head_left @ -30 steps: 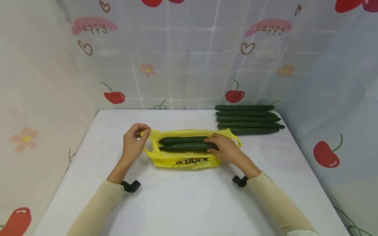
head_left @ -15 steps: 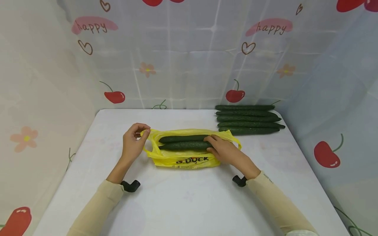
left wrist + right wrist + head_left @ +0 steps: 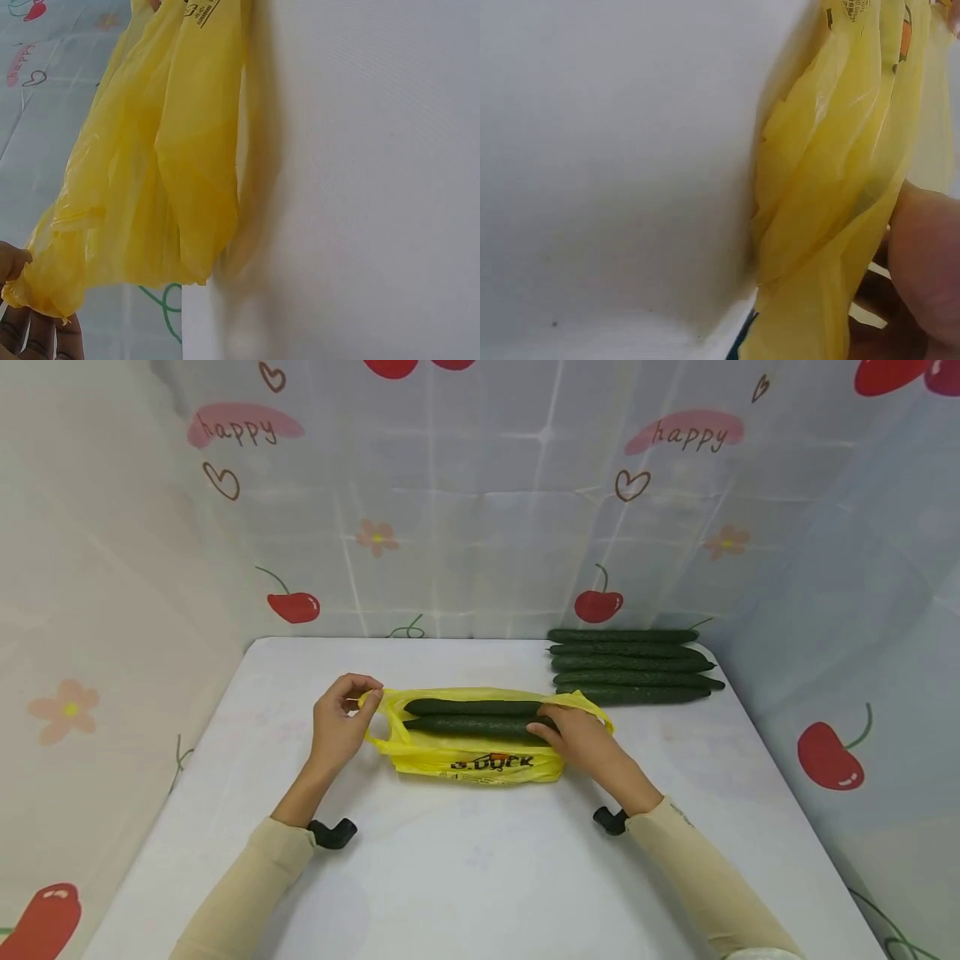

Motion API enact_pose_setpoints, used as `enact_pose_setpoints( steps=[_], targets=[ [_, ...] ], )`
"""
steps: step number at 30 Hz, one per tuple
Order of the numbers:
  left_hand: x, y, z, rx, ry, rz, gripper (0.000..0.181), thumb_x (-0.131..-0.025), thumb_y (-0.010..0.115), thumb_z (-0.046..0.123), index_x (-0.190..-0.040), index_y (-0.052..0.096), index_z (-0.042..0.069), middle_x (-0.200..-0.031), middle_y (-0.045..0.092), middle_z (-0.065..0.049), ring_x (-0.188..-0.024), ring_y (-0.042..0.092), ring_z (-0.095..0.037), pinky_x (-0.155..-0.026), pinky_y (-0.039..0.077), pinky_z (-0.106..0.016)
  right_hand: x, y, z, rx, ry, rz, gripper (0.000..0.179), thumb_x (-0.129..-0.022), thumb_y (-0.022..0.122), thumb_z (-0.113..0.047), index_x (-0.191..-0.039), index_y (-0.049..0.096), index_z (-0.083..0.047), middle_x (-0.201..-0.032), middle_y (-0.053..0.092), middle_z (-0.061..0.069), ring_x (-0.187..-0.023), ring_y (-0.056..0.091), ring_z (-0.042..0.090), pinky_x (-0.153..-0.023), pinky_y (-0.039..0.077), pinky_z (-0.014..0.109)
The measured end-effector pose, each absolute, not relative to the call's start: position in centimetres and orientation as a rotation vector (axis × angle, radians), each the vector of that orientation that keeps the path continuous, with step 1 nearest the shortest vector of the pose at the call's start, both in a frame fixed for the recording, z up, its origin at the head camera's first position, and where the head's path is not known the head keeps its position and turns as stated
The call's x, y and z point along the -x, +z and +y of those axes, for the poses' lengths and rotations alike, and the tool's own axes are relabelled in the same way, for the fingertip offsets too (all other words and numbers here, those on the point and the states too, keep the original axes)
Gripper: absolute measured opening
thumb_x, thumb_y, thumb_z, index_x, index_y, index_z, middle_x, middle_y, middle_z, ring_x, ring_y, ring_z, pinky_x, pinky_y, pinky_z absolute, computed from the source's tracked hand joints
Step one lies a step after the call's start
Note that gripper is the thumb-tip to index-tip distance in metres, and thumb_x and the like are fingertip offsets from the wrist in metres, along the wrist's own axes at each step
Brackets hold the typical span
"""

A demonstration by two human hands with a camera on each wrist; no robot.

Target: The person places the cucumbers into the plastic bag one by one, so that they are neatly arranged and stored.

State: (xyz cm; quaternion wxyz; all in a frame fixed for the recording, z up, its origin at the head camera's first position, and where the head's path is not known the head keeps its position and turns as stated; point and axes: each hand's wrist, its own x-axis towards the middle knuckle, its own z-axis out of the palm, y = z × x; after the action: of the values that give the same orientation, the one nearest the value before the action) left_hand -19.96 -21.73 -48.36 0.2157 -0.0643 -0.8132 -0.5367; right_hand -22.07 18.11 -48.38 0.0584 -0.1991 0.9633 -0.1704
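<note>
A yellow plastic bag [image 3: 480,767] with dark print lies on the white table, its mouth spread open. My left hand [image 3: 339,718] pinches the bag's left handle between thumb and fingers; the left wrist view shows the bunched yellow film [image 3: 49,289] in that grip. Inside the bag two dark green cucumbers lie side by side, a far cucumber [image 3: 472,707] and a near cucumber [image 3: 468,726]. At their right end my right hand [image 3: 581,739] reaches into the mouth and grips the near cucumber, thumb on top, other fingertips hidden behind it.
Several more cucumbers [image 3: 630,679] lie in a stacked row at the table's back right corner, just behind the bag. A patterned curtain [image 3: 480,543] rises along the table's back edge. The white table [image 3: 465,868] stretches toward me in front of the bag.
My right hand has sunk slightly deeper into the bag, and the near cucumber has shifted a little away from me. The bag's printed side has moved up slightly. The left hand has stayed put.
</note>
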Motion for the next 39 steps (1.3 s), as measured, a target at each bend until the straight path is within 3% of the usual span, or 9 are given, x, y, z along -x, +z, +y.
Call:
enact_pose_setpoints(
  steps=[3,6,10,15,17,21,23,31,39],
  targets=[
    [20.0,-48.5,-21.8,0.186,-1.495,-2.251,0.010,-0.104,0.072,0.017,-0.112,0.075,0.011,-0.109,0.075,-0.007,-0.096,0.063,-0.007,-0.085,0.050,-0.015,22.1,-48.5,18.4,0.554,-0.582,2.904,0.058,-0.107,0.063,-0.052,-0.144,0.064,-0.007,-0.143,0.070,0.017,-0.131,0.068,0.039,-0.110,0.055,0.057],
    [20.0,-48.5,-21.9,0.199,-1.498,-2.247,0.010,-0.105,0.072,0.018,-0.112,0.075,0.012,-0.108,0.074,-0.006,-0.095,0.064,-0.007,-0.086,0.051,-0.016,22.2,-48.3,18.6,0.542,-0.618,2.864,0.054,-0.106,0.067,-0.041,-0.149,0.060,-0.008,-0.148,0.067,0.018,-0.135,0.065,0.040,-0.112,0.053,0.059],
    [20.1,-48.4,-21.9,0.205,-1.485,-2.252,0.010,-0.105,0.071,0.019,-0.112,0.074,0.012,-0.108,0.074,-0.004,-0.095,0.064,-0.006,-0.085,0.051,-0.015,22.3,-48.2,18.9,0.527,-0.627,2.810,0.055,-0.101,0.064,-0.022,-0.154,0.054,-0.011,-0.144,0.068,0.017,-0.105,0.069,0.033,-0.093,0.056,0.051],
    [20.2,-48.2,-21.9,0.204,-1.486,-2.254,0.011,-0.105,0.072,0.019,-0.112,0.075,0.011,-0.109,0.075,-0.007,-0.095,0.064,-0.006,-0.085,0.050,-0.015,22.2,-47.9,19.4,0.667,-0.538,2.870,0.048,-0.107,0.064,-0.018,-0.153,0.057,-0.009,-0.142,0.071,0.018,-0.106,0.074,0.033,-0.096,0.060,0.052],
    [20.2,-48.2,-21.8,0.200,-1.493,-2.250,0.011,-0.104,0.072,0.018,-0.112,0.075,0.011,-0.109,0.075,-0.008,-0.094,0.064,-0.006,-0.084,0.050,-0.016,22.2,-47.8,19.5,0.734,-0.462,2.926,0.046,-0.106,0.068,-0.019,-0.151,0.060,-0.009,-0.145,0.070,0.017,-0.115,0.074,0.034,-0.101,0.061,0.053],
    [20.2,-48.3,-21.7,0.188,-1.483,-2.250,0.010,-0.104,0.072,0.015,-0.112,0.075,0.010,-0.108,0.075,-0.009,-0.094,0.063,-0.005,-0.084,0.050,-0.016,22.2,-47.8,19.4,0.752,-0.343,3.002,0.046,-0.105,0.071,-0.025,-0.149,0.064,-0.013,-0.142,0.072,0.014,-0.102,0.076,0.032,-0.089,0.063,0.051],
    [20.2,-48.2,-21.6,0.188,-1.482,-2.250,0.010,-0.103,0.073,0.013,-0.112,0.075,0.009,-0.109,0.075,-0.010,-0.094,0.063,-0.005,-0.084,0.049,-0.015,22.1,-47.8,19.2,0.721,-0.307,3.022,0.049,-0.104,0.073,-0.031,-0.149,0.064,-0.013,-0.145,0.071,0.014,-0.111,0.075,0.036,-0.091,0.063,0.053],
    [20.2,-47.9,-21.5,0.183,-1.497,-2.242,0.011,-0.103,0.073,0.014,-0.113,0.075,0.009,-0.109,0.075,-0.009,-0.094,0.062,-0.009,-0.079,0.049,-0.015,21.4,-47.3,18.1,0.663,-0.190,3.025,0.086,-0.087,0.085,-0.059,-0.157,0.054,-0.019,-0.156,0.056,0.014,-0.130,0.065,0.042,-0.081,0.062,0.055],
    [20.2,-47.8,-21.8,0.141,-1.446,-2.294,0.010,-0.105,0.071,0.023,-0.112,0.075,0.016,-0.110,0.073,0.001,-0.098,0.061,-0.011,-0.069,0.049,-0.017,20.8,-46.6,17.8,0.776,-0.209,3.003,0.092,-0.082,0.086,-0.065,-0.157,0.054,-0.022,-0.155,0.059,0.010,-0.126,0.068,0.038,-0.091,0.061,0.054]
  ],
)
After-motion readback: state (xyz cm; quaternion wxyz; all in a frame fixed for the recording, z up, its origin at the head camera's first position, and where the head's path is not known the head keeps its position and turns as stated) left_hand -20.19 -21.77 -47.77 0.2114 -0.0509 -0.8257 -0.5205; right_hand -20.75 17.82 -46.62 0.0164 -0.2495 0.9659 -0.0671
